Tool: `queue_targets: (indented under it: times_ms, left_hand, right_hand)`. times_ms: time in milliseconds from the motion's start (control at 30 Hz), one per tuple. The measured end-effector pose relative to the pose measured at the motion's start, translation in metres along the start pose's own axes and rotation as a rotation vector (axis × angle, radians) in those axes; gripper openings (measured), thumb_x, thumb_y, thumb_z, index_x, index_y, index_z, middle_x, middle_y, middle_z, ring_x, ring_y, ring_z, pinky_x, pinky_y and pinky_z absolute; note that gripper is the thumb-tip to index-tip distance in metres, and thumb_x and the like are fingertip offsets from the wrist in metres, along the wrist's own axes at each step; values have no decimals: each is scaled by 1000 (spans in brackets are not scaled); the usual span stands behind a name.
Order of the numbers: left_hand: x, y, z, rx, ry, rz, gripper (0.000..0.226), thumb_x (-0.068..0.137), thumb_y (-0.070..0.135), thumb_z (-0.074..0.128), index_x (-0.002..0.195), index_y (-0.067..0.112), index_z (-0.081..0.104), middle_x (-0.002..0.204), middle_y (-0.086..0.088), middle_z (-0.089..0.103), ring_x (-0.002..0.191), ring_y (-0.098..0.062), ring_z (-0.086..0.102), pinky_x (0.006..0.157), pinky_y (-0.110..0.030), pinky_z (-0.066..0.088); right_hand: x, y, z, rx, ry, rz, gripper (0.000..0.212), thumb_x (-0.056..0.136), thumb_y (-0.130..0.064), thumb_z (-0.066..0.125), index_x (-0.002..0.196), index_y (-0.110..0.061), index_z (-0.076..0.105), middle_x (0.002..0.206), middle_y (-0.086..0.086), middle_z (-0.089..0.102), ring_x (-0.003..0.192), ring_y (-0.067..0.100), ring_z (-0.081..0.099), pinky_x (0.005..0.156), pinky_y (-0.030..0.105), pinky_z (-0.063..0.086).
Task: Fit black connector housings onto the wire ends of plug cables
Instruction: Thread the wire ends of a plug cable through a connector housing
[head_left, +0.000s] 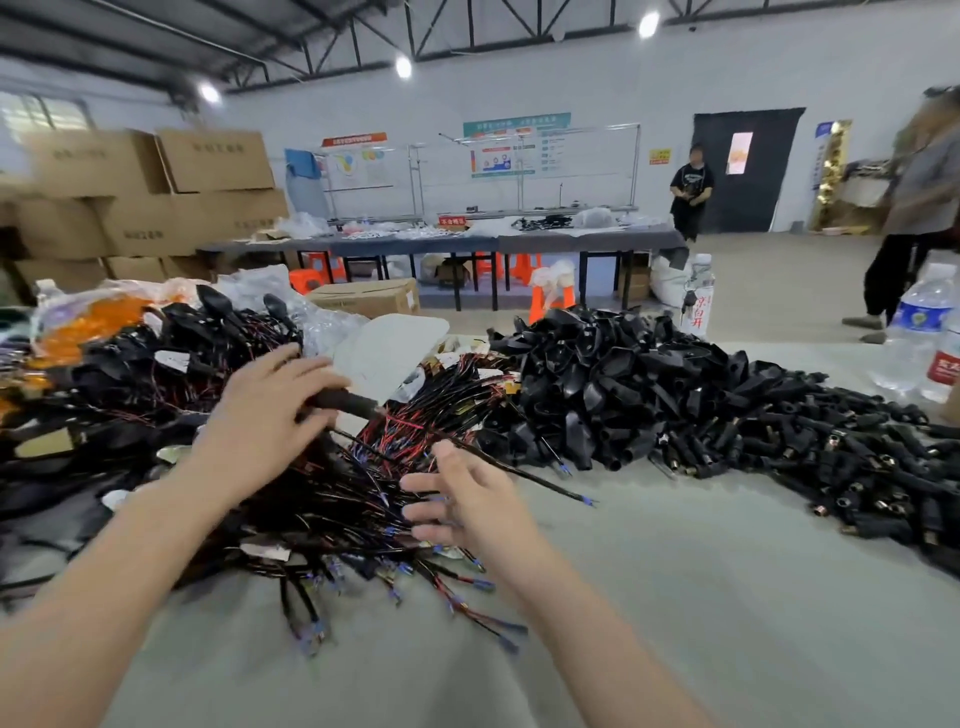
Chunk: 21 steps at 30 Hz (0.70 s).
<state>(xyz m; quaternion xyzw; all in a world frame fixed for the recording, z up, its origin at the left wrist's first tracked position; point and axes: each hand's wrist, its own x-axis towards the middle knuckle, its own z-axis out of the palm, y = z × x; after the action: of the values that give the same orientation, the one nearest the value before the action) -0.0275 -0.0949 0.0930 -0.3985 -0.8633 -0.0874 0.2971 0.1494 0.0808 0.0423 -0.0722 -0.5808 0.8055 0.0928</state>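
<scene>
My left hand (270, 410) grips a black plug cable by its thick plug end (343, 401), lifted just above a big tangle of plug cables (332, 499) with red, black and blue-tipped wire ends. The cable's thin wire runs right and down to a blue-tipped end (587, 501) over bare table. My right hand (462, 499) hovers with fingers loosely spread beside that wire, holding nothing. A heap of black connector housings (597, 384) lies to the right, with smaller black barrel parts (831, 452) spreading further right.
The grey table (675, 597) has bare surface at front right. Finished cables pile up at the left (104, 395) by plastic bags (88, 317). Water bottles (914, 327) stand at the right edge. Two people (691, 189) stand beyond, near cartons (156, 197) and a workbench (441, 244).
</scene>
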Motion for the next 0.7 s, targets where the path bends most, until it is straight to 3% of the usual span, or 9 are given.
queue_targets:
  times_ms: [100, 167, 300, 433, 467, 567, 700]
  left_hand:
    - [17, -40, -14, 25, -143, -323, 57, 90, 16, 66, 145, 20, 49, 156, -11, 39, 146, -36, 27, 120, -51, 22]
    - [18, -47, -10, -55, -173, -395, 57, 92, 19, 64, 146, 17, 46, 154, -13, 40, 144, -35, 29, 119, -51, 25]
    - [10, -17, 12, -245, -125, -312, 45, 93, 17, 63, 137, 11, 55, 133, -12, 60, 129, -33, 49, 111, -47, 37]
    - [10, 19, 45, -366, -205, -281, 37, 96, 21, 59, 132, 16, 59, 102, -2, 66, 85, -16, 59, 92, -39, 45]
    - [12, 27, 55, -379, -232, -266, 35, 96, 22, 58, 131, 17, 59, 105, -2, 66, 84, -14, 59, 90, -35, 44]
    - [21, 53, 86, -398, -332, -247, 33, 99, 25, 54, 131, 18, 59, 124, -1, 66, 106, -18, 62, 96, -33, 46]
    - [36, 80, 121, -350, -399, -271, 32, 100, 27, 49, 129, 19, 60, 121, -1, 68, 105, -21, 63, 89, -34, 49]
  right_hand:
    - [4, -1, 12, -102, -74, 10, 29, 102, -45, 44, 109, -20, 55, 92, -1, 71, 68, 13, 64, 67, 28, 57]
    - [1, 2, 6, -151, -101, -11, 28, 102, -46, 42, 112, -22, 55, 90, -4, 71, 68, 12, 65, 68, 28, 57]
    - [-2, 7, -29, -150, 15, -27, 36, 104, -40, 42, 123, -13, 55, 90, 2, 71, 69, 16, 64, 64, 28, 57]
    - [2, 15, -71, -166, 220, -19, 30, 105, -33, 42, 117, -10, 58, 87, 6, 70, 63, 15, 64, 56, 27, 56]
    - [3, 17, -81, -177, 252, -20, 28, 106, -31, 41, 115, -11, 58, 87, 7, 69, 60, 13, 63, 53, 25, 55]
    - [7, 26, -110, -295, 360, -37, 22, 106, -30, 41, 106, -18, 60, 81, 1, 67, 56, 8, 59, 52, 22, 48]
    - [6, 44, -141, -307, 479, -57, 22, 106, -22, 41, 104, -15, 61, 76, 5, 65, 61, 13, 57, 53, 23, 49]
